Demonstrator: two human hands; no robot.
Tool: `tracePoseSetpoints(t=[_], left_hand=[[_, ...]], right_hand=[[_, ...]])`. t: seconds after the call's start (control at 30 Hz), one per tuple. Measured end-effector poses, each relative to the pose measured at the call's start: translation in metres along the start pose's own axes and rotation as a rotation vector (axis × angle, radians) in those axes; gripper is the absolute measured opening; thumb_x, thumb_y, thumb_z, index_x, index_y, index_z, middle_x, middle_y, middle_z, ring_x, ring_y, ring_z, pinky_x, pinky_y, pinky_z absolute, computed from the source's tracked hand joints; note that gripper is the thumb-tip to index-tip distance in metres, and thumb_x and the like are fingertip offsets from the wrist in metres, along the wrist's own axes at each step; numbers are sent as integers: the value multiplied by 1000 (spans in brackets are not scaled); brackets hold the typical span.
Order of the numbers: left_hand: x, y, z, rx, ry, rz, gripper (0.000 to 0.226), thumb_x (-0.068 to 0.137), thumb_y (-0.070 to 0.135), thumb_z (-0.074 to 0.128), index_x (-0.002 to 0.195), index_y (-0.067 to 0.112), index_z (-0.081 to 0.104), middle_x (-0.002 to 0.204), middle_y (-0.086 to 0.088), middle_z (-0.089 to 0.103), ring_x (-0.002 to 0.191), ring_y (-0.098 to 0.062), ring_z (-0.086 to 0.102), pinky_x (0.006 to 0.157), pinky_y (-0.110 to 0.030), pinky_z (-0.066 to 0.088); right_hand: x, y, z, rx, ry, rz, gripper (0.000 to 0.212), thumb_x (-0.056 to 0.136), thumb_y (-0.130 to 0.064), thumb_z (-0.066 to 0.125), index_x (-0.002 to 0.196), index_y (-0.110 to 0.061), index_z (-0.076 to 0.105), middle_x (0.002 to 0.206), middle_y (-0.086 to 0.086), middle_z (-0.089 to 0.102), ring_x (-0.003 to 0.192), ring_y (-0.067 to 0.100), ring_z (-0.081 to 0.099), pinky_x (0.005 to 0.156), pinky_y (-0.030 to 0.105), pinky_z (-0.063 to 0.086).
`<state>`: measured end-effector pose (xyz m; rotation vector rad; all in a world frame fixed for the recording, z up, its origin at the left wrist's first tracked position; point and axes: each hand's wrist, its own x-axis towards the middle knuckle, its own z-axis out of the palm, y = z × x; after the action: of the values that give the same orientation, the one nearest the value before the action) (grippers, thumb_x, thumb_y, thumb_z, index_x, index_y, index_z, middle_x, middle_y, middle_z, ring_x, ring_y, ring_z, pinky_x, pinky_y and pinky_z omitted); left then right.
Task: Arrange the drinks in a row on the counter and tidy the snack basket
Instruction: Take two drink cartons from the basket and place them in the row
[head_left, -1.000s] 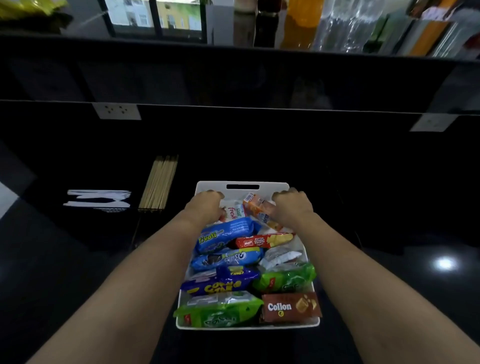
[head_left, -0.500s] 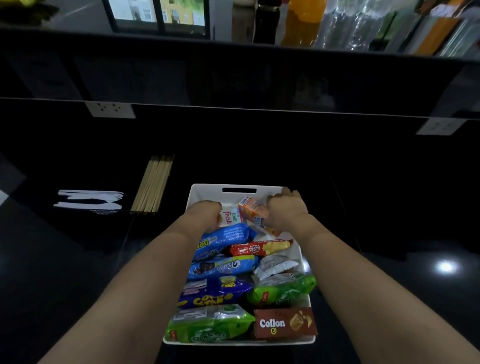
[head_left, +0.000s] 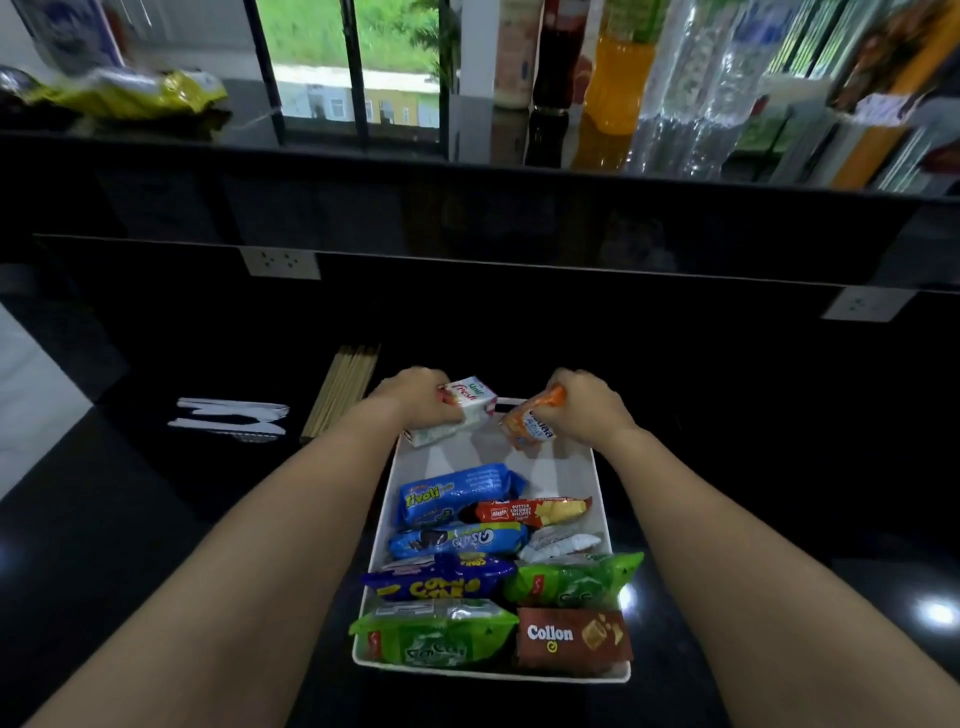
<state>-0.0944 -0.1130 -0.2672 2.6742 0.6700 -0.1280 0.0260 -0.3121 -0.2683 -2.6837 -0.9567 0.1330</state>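
A single head-worn camera looks forward and steeply down from close above the black desk (head_left: 130, 519). The white snack basket (head_left: 384, 519) sits low centre, both forearms reach in from the bottom edge, and a raised ledge (head_left: 363, 171) with a window (head_left: 353, 62) crosses the top.

A small white drink carton (head_left: 467, 408) and an orange drink pack (head_left: 530, 428), perhaps a pouch, are held tilted above the far end of the white plastic basket (head_left: 602, 499).
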Motion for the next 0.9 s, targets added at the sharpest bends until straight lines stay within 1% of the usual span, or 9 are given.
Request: tracePoseSetpoints(t=[0.1, 0.17, 0.23, 0.33, 0.47, 0.57, 0.67, 0.77, 0.9], left_hand=[[-11, 1, -22, -182, -33, -48, 52, 80, 41, 70, 125, 21, 56, 112, -8, 62, 96, -25, 62, 73, -39, 56], [-19, 1, -38, -365, -65, -88, 42, 82, 40, 69, 116, 22, 54, 103, -9, 62, 89, -27, 65, 65, -40, 59], [-27, 1, -53, -490, -76, -78, 39, 81, 41, 69, 110, 24, 52, 98, -8, 63, 85, -27, 67, 66, -39, 58], [-38, 1, -76, -629, -23, 42, 40, 77, 38, 74, 108, 25, 54, 101, -5, 65, 88, -23, 68, 76, -40, 56], [-55, 5, -108, -812, 19, 246, 41, 75, 28, 79, 109, 22, 57, 102, -7, 67, 77, -13, 68, 58, -25, 52], [-66, 11, -133, -890, 48, 353, 41, 75, 27, 79, 109, 24, 56, 103, -6, 68, 82, -12, 71, 59, -21, 53], [-71, 19, -160, -930, 135, 402, 38, 78, 26, 77, 109, 21, 56, 102, -7, 66, 85, -17, 71, 69, -31, 59], [-73, 26, -188, -952, 279, 450, 37, 75, 29, 79, 104, 22, 58, 93, -2, 67, 76, -9, 68, 62, -22, 54], [-62, 32, -219, -968, 543, 446, 43, 72, 29, 82, 105, 21, 55, 94, 1, 66, 83, -10, 67, 73, -29, 56]], right_hand=[[1, -12, -22, 87, 19, 25, 38, 82, -35, 66, 116, -22, 54, 114, 9, 56, 94, 26, 57, 70, 32, 46], [-1, -23, -37, 161, 33, 52, 34, 79, -35, 67, 108, -26, 52, 107, 6, 55, 88, 23, 57, 68, 37, 54], [-5, -34, -49, 263, 88, 70, 30, 76, -34, 68, 100, -27, 51, 101, 4, 57, 85, 22, 59, 67, 42, 59], [-11, -51, -66, 415, 210, 88, 28, 70, -35, 67, 93, -28, 52, 91, 0, 61, 81, 21, 63, 68, 45, 59], [-18, -75, -94, 476, 437, 113, 36, 66, -52, 65, 88, -28, 50, 77, -10, 59, 74, 18, 62, 66, 38, 54], [-23, -95, -116, 413, 666, 87, 39, 71, -62, 61, 87, -28, 49, 73, -13, 54, 71, 18, 56, 62, 30, 41], [-23, -114, -141, 455, 858, 73, 37, 76, -64, 58, 87, -30, 49, 75, -14, 53, 69, 15, 53, 63, 29, 40], [-19, -132, -168, 528, 1039, 20, 34, 80, -59, 58, 87, -29, 47, 76, -14, 52, 67, 12, 51, 61, 27, 36], [-4, -155, -197, 549, 1130, -60, 32, 82, -53, 59, 87, -25, 45, 74, -13, 51, 65, 11, 50, 50, 16, 28]])
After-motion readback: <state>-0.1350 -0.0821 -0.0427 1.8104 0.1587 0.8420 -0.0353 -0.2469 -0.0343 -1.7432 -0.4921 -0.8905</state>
